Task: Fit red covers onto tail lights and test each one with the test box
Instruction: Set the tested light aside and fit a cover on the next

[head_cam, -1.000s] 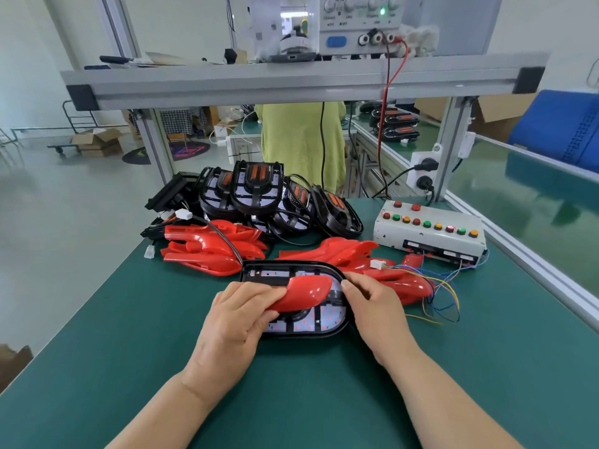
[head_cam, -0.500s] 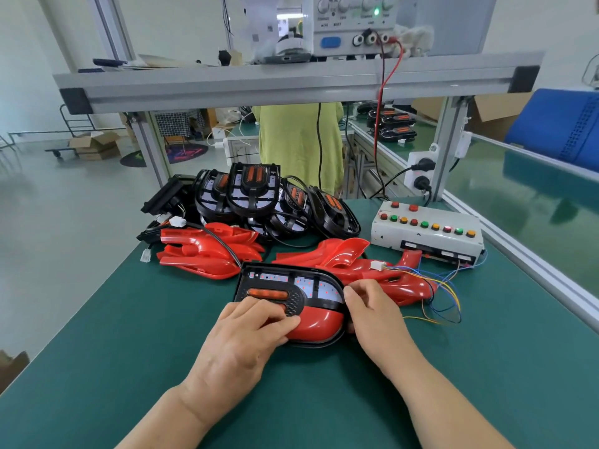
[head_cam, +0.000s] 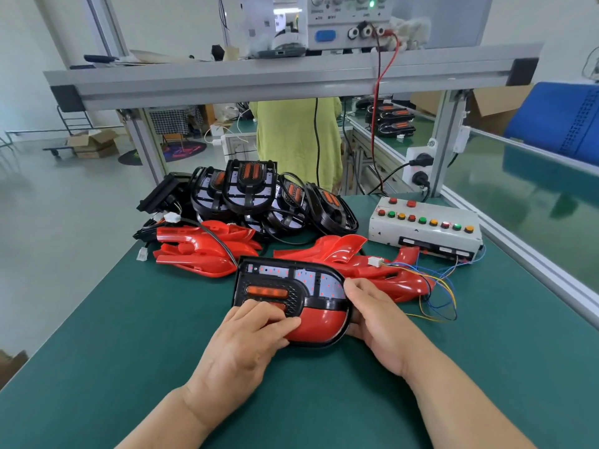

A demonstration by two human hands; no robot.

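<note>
A black tail light (head_cam: 275,280) with a pale LED board and an orange lens lies on the green mat in front of me. A red cover (head_cam: 319,324) sits in its near right part. My left hand (head_cam: 246,341) rests on the near left of the light, fingers bent over the cover's edge. My right hand (head_cam: 379,322) grips the light's right rim, thumb on top. The white test box (head_cam: 421,234) with coloured buttons stands at the right rear, and its wires end in a white plug (head_cam: 374,261).
Loose red covers lie in two heaps, left (head_cam: 194,247) and right (head_cam: 356,264) of the light. Several black tail lights (head_cam: 252,192) are stacked behind them. An aluminium shelf beam (head_cam: 291,79) crosses overhead with a power supply (head_cam: 350,21) on it. A person in a yellow-green top (head_cam: 291,137) stands beyond the bench.
The red cover went from lying tilted across the middle of the light to sitting in its near right part. My left hand shifted toward me with it. My right hand stayed on the rim.
</note>
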